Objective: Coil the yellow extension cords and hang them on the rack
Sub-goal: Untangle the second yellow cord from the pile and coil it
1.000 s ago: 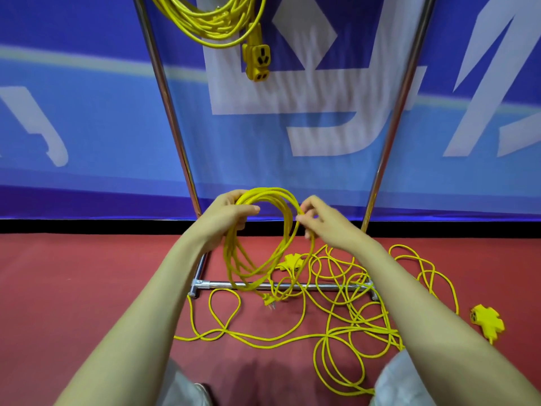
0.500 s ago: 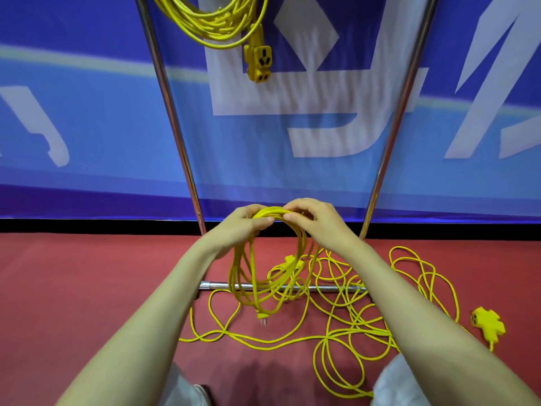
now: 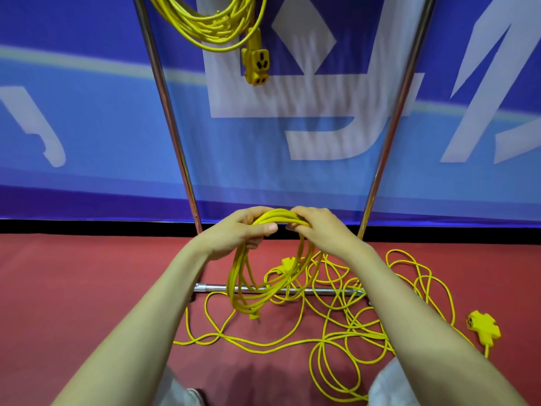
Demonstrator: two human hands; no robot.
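A half-made coil of yellow extension cord (image 3: 248,285) hangs in front of me, its plug end dangling near the floor. My left hand (image 3: 234,232) grips the top of the coil. My right hand (image 3: 319,230) pinches the same bundle right beside it, fingertips almost meeting the left thumb. The rest of this cord trails into a loose tangle of yellow cord (image 3: 345,323) on the red floor, with a yellow socket block (image 3: 483,326) at the far right. A finished coil (image 3: 210,22) with its yellow socket (image 3: 256,65) hangs from the rack at the top.
The chrome rack has two slanted uprights, the left upright (image 3: 167,112) and the right upright (image 3: 392,127), and a base bar (image 3: 216,287) lying on the red floor under the coil. A blue banner wall stands behind it. My knees show at the bottom edge.
My right hand has brought another loop of cord left to my left hand. The hands were apart and now meet at the top of the coil, which hangs narrower and longer.
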